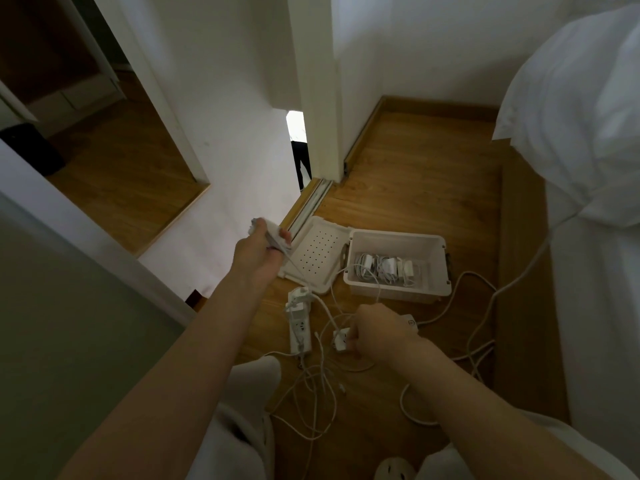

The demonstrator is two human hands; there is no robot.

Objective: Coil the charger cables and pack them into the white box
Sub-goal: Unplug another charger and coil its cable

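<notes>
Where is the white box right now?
The white box sits open on the wooden floor, mid-frame in the head view, just beyond the right hand, its dotted lid flat to its left.

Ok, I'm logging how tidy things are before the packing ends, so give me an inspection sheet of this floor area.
Surface: wooden floor, partly bare.
Job's things: white box open, lid flipped left, coiled chargers inside.
Clutter: power strip, slipper.
Hands: left hand grips a cable bundle; right hand pinches a white plug.
Cables: loose cables tangled on the floor; one cable runs up onto the bed.
Surroundings: bed, white walls, door track.
</notes>
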